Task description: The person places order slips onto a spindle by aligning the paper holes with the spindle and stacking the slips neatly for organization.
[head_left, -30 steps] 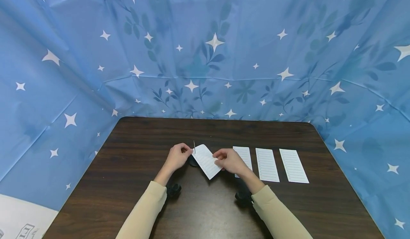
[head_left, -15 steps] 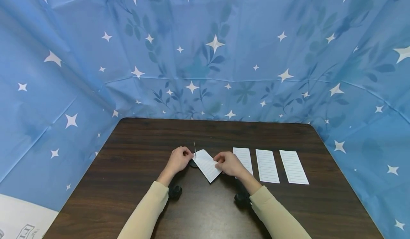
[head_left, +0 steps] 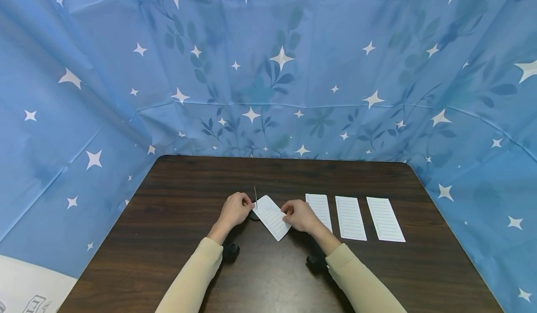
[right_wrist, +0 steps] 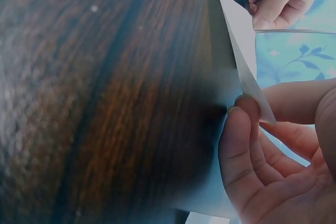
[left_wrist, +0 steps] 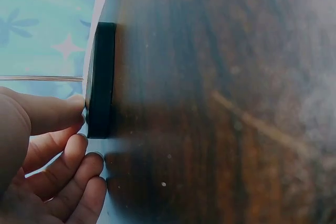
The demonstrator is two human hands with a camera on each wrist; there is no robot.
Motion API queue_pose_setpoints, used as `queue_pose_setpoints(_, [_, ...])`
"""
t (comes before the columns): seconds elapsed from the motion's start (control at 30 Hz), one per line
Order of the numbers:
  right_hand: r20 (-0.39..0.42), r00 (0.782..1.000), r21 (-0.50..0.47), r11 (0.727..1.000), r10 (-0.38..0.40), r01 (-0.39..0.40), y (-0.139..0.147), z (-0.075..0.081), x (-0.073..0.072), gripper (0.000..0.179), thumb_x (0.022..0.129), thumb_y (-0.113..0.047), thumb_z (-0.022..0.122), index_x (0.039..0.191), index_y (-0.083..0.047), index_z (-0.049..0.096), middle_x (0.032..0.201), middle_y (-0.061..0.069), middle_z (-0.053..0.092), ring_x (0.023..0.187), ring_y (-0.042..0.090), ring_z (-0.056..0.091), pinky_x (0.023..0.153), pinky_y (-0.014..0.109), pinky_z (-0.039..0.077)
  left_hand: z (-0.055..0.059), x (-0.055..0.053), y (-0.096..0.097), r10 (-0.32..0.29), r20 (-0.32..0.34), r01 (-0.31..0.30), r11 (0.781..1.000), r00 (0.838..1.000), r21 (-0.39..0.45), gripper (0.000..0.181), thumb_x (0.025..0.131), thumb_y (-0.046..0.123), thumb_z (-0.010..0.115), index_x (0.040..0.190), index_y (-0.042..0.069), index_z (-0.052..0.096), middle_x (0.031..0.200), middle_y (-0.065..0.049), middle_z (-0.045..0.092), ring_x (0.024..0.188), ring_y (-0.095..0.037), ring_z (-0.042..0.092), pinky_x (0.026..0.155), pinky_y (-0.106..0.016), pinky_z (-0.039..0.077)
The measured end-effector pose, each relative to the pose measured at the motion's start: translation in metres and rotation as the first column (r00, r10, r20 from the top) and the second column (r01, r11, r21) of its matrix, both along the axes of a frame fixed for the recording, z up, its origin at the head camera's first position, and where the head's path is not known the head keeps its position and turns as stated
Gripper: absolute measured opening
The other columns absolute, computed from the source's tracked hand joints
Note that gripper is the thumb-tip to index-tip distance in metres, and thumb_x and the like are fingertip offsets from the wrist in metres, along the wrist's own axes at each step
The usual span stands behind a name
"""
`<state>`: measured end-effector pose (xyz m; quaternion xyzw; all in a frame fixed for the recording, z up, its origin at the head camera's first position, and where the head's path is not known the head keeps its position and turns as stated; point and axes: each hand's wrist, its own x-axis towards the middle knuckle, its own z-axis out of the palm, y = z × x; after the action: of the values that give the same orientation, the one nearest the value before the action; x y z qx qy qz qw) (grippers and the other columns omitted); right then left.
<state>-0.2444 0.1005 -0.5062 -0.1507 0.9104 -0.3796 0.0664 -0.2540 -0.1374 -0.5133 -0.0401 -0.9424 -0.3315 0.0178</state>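
Note:
A white sheet of lined paper [head_left: 272, 219] is held at a slant between my two hands, low over the table. My left hand [head_left: 234, 209] pinches its left corner between thumb and forefinger. The right edge is pinched by my right hand [head_left: 303, 217], thumb against fingers, as the right wrist view of the paper [right_wrist: 243, 51] shows. A receipt spike's thin metal rod [head_left: 255, 195] rises at the paper's left corner, which appears pierced by it. Below, the spike's black base [left_wrist: 102, 82] stands on the table, mostly hidden by paper and hand in the head view.
Three more lined sheets lie in a row to the right: the nearest sheet [head_left: 319, 208] partly behind my right hand, the middle sheet [head_left: 350, 218], and the far sheet [head_left: 386, 219]. A blue star-patterned curtain [head_left: 268, 70] hangs behind the dark wooden table [head_left: 193, 177].
Both hands have lowered slightly with the paper, which sits lower on the rod. More of the rod shows above it. Over the last half second little has moved.

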Motion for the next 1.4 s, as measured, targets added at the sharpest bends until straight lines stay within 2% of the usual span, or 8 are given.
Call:
queue_pose_setpoints(0.3, [-0.024,1.000,0.032,0.999,-0.020,0.021,0.001,0.002,0.000,0.016,0.084,0.001,0.074,0.099,-0.001,0.073,0.072,-0.001,0.058,0.061,0.014,0.051,0.058,0.030,0.042,0.002,0.002,-0.001,-0.024,-0.002,0.024,1.000,1.000,0.012,0.011,0.092,0.016,0.075,0.085,0.010,0.069,0.083,-0.001,0.058,0.074,-0.015,0.054,0.070,-0.034,0.046])
queue_pose_setpoints(0.53, [-0.040,0.998,0.059,0.997,-0.042,0.044,0.004,0.004,0.000,0.016,0.085,0.001,0.072,0.101,-0.001,0.073,0.073,0.001,0.059,0.062,0.014,0.052,0.057,0.029,0.043,0.000,0.003,-0.004,-0.111,-0.044,0.112,0.994,0.993,0.013,0.006,0.096,0.012,0.070,0.092,0.008,0.073,0.090,-0.003,0.056,0.079,-0.018,0.051,0.073,-0.036,0.046])
queue_pose_setpoints(0.63, [-0.064,0.997,0.069,0.997,-0.040,0.045,0.006,0.007,0.003,0.016,0.085,0.001,0.072,0.101,-0.001,0.073,0.075,0.001,0.061,0.063,0.014,0.053,0.058,0.030,0.045,-0.001,0.003,-0.005,-0.129,-0.045,0.130,0.991,0.991,0.026,0.006,0.096,0.011,0.069,0.094,0.008,0.074,0.093,-0.003,0.056,0.080,-0.017,0.051,0.075,-0.037,0.047])
queue_pose_setpoints(0.83, [-0.118,0.992,0.091,0.995,-0.034,0.045,0.012,0.014,0.006,0.016,0.086,0.001,0.072,0.103,-0.001,0.073,0.077,0.001,0.063,0.065,0.013,0.054,0.062,0.033,0.048,-0.001,0.005,-0.008,-0.147,-0.028,0.148,0.986,0.989,0.072,0.005,0.095,0.011,0.070,0.097,0.007,0.072,0.097,-0.003,0.056,0.083,-0.018,0.050,0.077,-0.038,0.046])
queue_pose_setpoints(1.07, [-0.111,0.993,0.125,0.991,-0.036,0.050,0.020,0.023,0.012,0.018,0.089,-0.002,0.073,0.106,0.000,0.072,0.081,0.001,0.063,0.069,0.014,0.055,0.065,0.034,0.049,-0.001,0.006,-0.007,-0.156,-0.039,0.158,0.986,0.987,0.057,0.004,0.094,0.012,0.073,0.097,0.010,0.072,0.097,-0.003,0.058,0.085,-0.020,0.052,0.079,-0.041,0.046])
queue_pose_setpoints(1.4, [-0.172,0.985,0.178,0.983,-0.009,0.040,0.036,0.030,0.018,0.018,0.089,-0.005,0.075,0.106,-0.001,0.073,0.083,0.000,0.065,0.071,0.014,0.057,0.067,0.036,0.050,-0.002,0.007,-0.008,-0.166,-0.030,0.167,0.984,0.986,0.054,0.006,0.094,0.013,0.073,0.099,0.011,0.072,0.100,-0.004,0.060,0.090,-0.022,0.054,0.082,-0.042,0.047])
